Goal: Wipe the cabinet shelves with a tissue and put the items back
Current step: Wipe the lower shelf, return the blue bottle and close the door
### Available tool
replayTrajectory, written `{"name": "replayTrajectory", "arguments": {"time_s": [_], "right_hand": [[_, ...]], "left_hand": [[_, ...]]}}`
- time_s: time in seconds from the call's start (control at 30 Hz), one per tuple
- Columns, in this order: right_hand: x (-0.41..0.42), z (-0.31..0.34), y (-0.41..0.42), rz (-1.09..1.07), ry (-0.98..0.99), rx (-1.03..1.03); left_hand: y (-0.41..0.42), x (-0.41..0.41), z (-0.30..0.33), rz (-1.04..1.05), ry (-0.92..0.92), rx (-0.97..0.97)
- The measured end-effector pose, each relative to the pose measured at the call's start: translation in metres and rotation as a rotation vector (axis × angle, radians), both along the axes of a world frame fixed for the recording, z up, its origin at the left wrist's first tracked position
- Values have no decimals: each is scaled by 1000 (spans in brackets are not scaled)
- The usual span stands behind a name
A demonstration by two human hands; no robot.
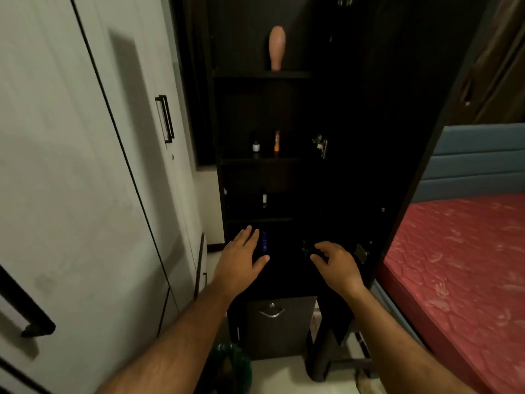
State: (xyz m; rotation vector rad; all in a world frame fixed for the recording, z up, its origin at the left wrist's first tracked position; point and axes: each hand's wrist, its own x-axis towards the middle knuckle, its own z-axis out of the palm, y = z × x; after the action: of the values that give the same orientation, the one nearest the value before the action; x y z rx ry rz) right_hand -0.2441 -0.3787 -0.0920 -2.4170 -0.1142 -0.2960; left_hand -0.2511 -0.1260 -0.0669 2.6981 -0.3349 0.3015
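A tall dark cabinet stands open in front of me, its shelves in deep shadow. A pink vase stands on the top shelf. One shelf lower are a small dark bottle and an orange tube. Below that stands a small bottle with a white label. A blue bottle is on the lowest open shelf. My left hand is spread open just left of the blue bottle. My right hand hovers with fingers curled and apart in front of the same shelf, holding nothing. No tissue is visible.
The cabinet's open door hangs to the right, with a bed and red mattress behind it. White wardrobe doors with black handles fill the left. A drawer with a metal handle sits under the shelves, a green bin on the floor.
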Motion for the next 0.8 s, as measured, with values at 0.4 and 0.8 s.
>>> {"name": "replayTrajectory", "arguments": {"time_s": [0.4, 0.8], "right_hand": [[-47, 6, -103, -383, -79, 221], [-8, 24, -150, -133, 73, 585]], "left_hand": [[-114, -14, -5, -232, -74, -86], [-231, 4, 50, -159, -109, -272]]}}
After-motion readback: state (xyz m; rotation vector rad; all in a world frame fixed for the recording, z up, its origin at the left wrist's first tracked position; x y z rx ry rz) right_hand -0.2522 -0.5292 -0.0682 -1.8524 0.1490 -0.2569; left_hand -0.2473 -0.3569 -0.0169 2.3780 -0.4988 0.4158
